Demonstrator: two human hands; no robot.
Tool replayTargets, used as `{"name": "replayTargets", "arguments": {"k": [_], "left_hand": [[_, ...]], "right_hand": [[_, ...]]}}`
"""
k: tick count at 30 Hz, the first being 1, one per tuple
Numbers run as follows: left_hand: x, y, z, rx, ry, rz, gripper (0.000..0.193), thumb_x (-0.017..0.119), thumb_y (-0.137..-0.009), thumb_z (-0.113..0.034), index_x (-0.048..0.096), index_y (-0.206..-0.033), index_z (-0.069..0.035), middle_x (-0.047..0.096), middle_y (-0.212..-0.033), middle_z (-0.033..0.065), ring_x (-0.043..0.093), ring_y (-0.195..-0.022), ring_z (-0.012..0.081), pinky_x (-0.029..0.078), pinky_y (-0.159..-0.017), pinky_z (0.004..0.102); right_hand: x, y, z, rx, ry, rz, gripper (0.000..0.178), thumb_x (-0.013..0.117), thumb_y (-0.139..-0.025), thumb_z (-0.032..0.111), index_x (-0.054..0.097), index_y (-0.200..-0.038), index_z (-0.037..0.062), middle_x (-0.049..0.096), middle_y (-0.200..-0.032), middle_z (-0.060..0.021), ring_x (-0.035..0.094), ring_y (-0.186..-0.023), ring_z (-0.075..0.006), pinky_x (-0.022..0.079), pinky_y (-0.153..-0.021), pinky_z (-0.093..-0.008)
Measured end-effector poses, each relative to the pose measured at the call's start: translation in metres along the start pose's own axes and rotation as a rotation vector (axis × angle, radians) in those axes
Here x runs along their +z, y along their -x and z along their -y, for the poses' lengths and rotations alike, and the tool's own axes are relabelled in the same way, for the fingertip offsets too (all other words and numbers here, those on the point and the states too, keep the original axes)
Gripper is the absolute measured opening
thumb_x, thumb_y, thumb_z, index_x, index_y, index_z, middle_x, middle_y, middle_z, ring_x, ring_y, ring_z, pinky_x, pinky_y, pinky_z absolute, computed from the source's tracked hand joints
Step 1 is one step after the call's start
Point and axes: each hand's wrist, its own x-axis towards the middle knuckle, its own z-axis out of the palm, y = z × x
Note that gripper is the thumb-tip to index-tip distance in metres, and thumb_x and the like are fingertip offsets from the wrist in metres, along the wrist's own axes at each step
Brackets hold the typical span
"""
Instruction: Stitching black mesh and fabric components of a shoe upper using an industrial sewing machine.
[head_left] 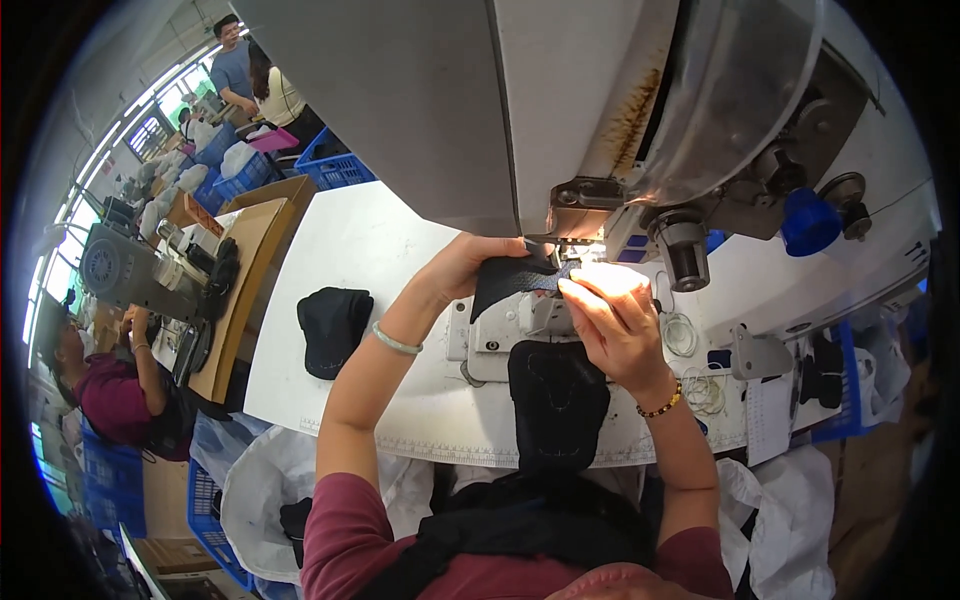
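Observation:
Under the lit needle area of a white sewing machine (585, 195), a black fabric piece with a grey textured patch (503, 282) lies between my two hands. My left hand (462, 265) pinches its upper left edge, thumb pointing toward the presser foot. On the other side, my right hand (618, 315) is closed with thumb and forefinger on the grey part, close to the needle; the glare there hides fine detail. In front of the machine, nearest my body, lies a pile of black fabric pieces (558, 405). Another black pile (335, 332) rests on the table to the left.
The white table (285, 385) has a ruler scale along its front edge. Loose white thread (703, 394) lies right of my right wrist. White sacks (262, 490) and a blue crate (208, 525) stand below the table. A co-worker (105, 395) sits at another machine on the left.

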Motion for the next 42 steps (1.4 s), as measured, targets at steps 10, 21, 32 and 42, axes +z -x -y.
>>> {"name": "replayTargets", "arguments": {"k": [10, 21, 32, 42], "left_hand": [[0.026, 0.023, 0.014, 0.076, -0.033, -0.184, 0.031, 0.063, -0.081, -0.006, 0.059, -0.109, 0.006, 0.065, -0.100, 0.0148, 0.066, -0.084, 0.0173, 0.055, -0.078, 0.0264], [0.040, 0.030, 0.030, 0.201, -0.010, -0.271, 0.028, 0.062, -0.082, -0.010, 0.060, -0.107, 0.003, 0.066, -0.090, 0.0088, 0.065, -0.076, 0.0127, 0.055, -0.069, 0.0227], [0.054, 0.038, 0.034, 0.267, -0.092, -0.368, 0.031, 0.061, -0.082, -0.009, 0.055, -0.111, -0.001, 0.060, -0.103, 0.0063, 0.059, -0.094, 0.0134, 0.050, -0.080, 0.0266], [0.053, 0.038, 0.043, 0.249, 0.067, -0.398, 0.028, 0.061, -0.082, -0.008, 0.057, -0.108, 0.000, 0.062, -0.099, 0.0060, 0.061, -0.089, 0.0138, 0.050, -0.079, 0.0264]], "right_hand": [[0.004, -0.004, 0.009, -0.123, 0.047, -0.045, 0.032, 0.068, -0.075, 0.010, 0.065, -0.106, 0.0120, 0.057, -0.106, 0.0016, 0.055, -0.084, -0.0111, 0.044, -0.075, -0.0278], [0.003, -0.004, 0.013, -0.061, -0.015, 0.015, 0.031, 0.065, -0.070, 0.001, 0.069, -0.100, 0.0080, 0.059, -0.103, -0.0020, 0.056, -0.097, -0.0189, 0.042, -0.086, -0.0324], [-0.003, 0.004, -0.006, -0.056, -0.127, 0.054, 0.026, 0.062, -0.074, 0.002, 0.070, -0.098, 0.0085, 0.062, -0.103, -0.0019, 0.058, -0.097, -0.0205, 0.044, -0.089, -0.0339], [-0.009, 0.003, -0.008, -0.111, -0.086, 0.066, 0.034, 0.062, -0.072, 0.003, 0.067, -0.104, 0.0125, 0.060, -0.106, 0.0012, 0.059, -0.099, -0.0142, 0.046, -0.080, -0.0293]]}}
